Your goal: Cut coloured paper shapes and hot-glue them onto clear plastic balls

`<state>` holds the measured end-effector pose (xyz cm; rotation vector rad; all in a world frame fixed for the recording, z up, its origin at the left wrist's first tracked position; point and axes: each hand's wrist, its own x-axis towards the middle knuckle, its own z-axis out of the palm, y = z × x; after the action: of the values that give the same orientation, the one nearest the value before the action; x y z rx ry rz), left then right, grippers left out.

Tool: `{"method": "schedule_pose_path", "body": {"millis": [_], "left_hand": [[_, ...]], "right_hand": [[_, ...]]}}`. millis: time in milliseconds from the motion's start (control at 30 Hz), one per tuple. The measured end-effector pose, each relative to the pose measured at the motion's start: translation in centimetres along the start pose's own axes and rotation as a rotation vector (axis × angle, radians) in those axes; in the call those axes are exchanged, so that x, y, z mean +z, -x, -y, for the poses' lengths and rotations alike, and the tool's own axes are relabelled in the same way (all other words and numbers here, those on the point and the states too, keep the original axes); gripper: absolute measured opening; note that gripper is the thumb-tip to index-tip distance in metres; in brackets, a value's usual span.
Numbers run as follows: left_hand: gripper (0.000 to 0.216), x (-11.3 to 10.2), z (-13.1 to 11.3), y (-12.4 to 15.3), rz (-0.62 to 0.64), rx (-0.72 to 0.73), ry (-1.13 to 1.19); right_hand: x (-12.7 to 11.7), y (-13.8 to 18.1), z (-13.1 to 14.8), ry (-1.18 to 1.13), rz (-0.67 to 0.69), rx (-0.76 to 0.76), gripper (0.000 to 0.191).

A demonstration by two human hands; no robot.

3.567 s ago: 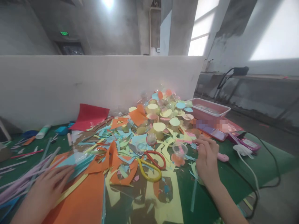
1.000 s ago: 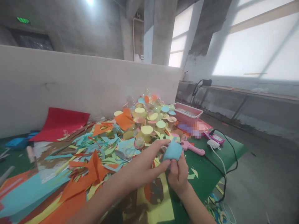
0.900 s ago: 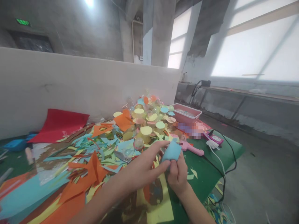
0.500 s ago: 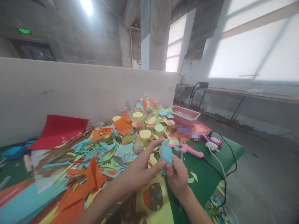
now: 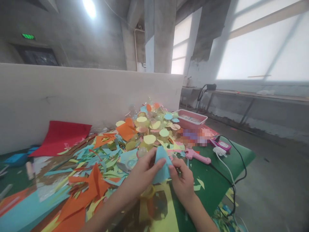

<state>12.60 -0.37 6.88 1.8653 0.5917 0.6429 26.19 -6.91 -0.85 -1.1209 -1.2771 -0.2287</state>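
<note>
Between my two hands is a piece of light blue paper (image 5: 161,167), tilted up and partly covered by my fingers. My left hand (image 5: 151,166) grips its left side, thumb across the front. On the right edge, the thumb and fingers of my right hand (image 5: 181,172) pinch it. Below lies a yellow sheet (image 5: 170,206) with cut-out openings. Just beyond my left hand are a clear plastic ball (image 5: 142,152) and scissors (image 5: 123,167), their handles hidden. Further back rises a heap of clear balls with paper discs (image 5: 149,139) in yellow, orange, blue and pink.
Paper scraps (image 5: 96,167) cover the left of the green table (image 5: 207,190). A pink glue gun (image 5: 198,156) with a black cord lies on the right. Behind it stand a pink basket (image 5: 191,118) and a white partition (image 5: 91,90). Red paper (image 5: 62,137) lies far left.
The blue paper, narrow and folded-looking before, now shows a broader face. My left hand has moved slightly left and down, its fingers now closer round the paper.
</note>
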Motion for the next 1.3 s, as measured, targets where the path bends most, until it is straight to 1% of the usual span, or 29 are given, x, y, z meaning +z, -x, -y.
{"method": "schedule_pose_path", "body": {"millis": [100, 200, 300, 433, 567, 667, 867, 1067, 1167, 1300], "left_hand": [[0.033, 0.1, 0.0, -0.2, -0.06, -0.047, 0.094], [0.036, 0.2, 0.1, -0.4, -0.122, -0.057, 0.149], [0.039, 0.2, 0.2, -0.5, -0.143, -0.056, 0.184], [0.044, 0.4, 0.3, -0.4, -0.127, -0.047, 0.211], [0.039, 0.5, 0.7, -0.5, -0.035, -0.03, 0.248], [0.037, 0.7, 1.0, -0.5, 0.014, -0.01, 0.258], [0.037, 0.7, 0.8, -0.4, -0.042, -0.052, 0.237], [0.049, 0.7, 1.0, -0.5, -0.079, -0.064, 0.301], [0.043, 0.8, 1.2, -0.4, -0.08, -0.033, 0.306], [0.025, 0.9, 1.3, -0.5, -0.06, 0.017, 0.289]], "right_hand": [[0.0, 0.1, 0.2, -0.073, 0.06, 0.011, 0.012], [0.2, 0.1, 0.4, -0.118, 0.093, 0.027, 0.01], [0.4, 0.0, 0.2, -0.118, 0.05, 0.032, 0.011], [0.4, 0.0, -0.1, -0.09, -0.034, 0.062, 0.008], [0.4, 0.0, -0.1, -0.068, -0.108, 0.112, 0.008], [0.5, -0.2, 0.0, -0.09, -0.13, 0.145, 0.011], [0.5, -0.3, -0.1, -0.076, -0.123, 0.182, 0.008], [0.4, -0.2, -0.2, -0.074, -0.102, 0.203, 0.01], [0.3, -0.2, -0.2, -0.051, -0.112, 0.196, 0.009], [0.2, -0.3, -0.2, -0.013, -0.111, 0.169, 0.007]]}}
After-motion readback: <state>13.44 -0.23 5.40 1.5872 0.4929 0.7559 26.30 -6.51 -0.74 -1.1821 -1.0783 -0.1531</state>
